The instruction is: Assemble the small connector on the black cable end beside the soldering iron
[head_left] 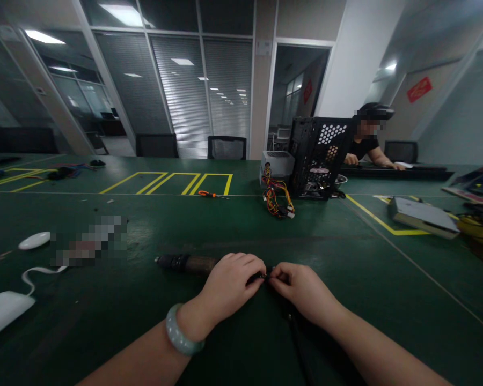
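A dark, long tool with a brownish barrel [199, 265] lies across the green table [145, 316], its narrow tip pointing left. My left hand [235, 276] is wrapped round its right part, with a green bangle on the wrist. Close beside it, my right hand [301, 289] pinches the tool's right end, where small dark parts show between the two hands. Below my right hand a black strap or cable [298, 343] runs toward me. What exactly the fingertips hold is partly hidden.
Ahead stand a black computer case [320, 158] and a grey power supply [277, 163] with coloured cables [277, 198]. An orange-handled screwdriver [207, 194] lies near the middle. White devices [34, 241] are at left, a silver box [422, 215] at right. A person [368, 142] sits behind.
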Available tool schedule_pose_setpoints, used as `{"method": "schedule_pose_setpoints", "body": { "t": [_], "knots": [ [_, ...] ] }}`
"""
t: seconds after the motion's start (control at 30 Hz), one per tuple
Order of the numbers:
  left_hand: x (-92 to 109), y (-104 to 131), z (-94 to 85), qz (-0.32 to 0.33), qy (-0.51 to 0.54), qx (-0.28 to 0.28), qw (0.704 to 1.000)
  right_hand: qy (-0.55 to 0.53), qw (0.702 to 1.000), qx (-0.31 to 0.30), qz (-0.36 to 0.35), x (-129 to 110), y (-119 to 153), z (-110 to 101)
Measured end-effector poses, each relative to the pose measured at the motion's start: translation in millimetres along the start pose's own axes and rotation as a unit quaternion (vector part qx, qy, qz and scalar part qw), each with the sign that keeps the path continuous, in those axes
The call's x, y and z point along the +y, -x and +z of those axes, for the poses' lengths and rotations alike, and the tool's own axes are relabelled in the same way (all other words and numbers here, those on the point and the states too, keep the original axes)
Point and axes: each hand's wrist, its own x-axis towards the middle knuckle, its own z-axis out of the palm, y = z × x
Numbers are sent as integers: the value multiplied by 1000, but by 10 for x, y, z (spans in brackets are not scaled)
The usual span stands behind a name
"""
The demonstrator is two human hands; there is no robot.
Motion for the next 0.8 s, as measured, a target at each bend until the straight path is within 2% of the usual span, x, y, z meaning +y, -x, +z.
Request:
{"method": "schedule_pose_setpoints", "body": {
  "t": [0.27, 0.6, 0.8],
  "knots": [
    [8, 11, 19, -32, 6, 14, 999, -5, 1000, 1, 5, -23, 8, -14],
    [-5, 2, 34, 5, -9, 14, 1000, 3, 1000, 4, 1, -29, 8, -5],
    [1, 6, 36, -18, 0, 23, 1000, -5, 1000, 6, 2, -34, 11, -8]
  ]
}}
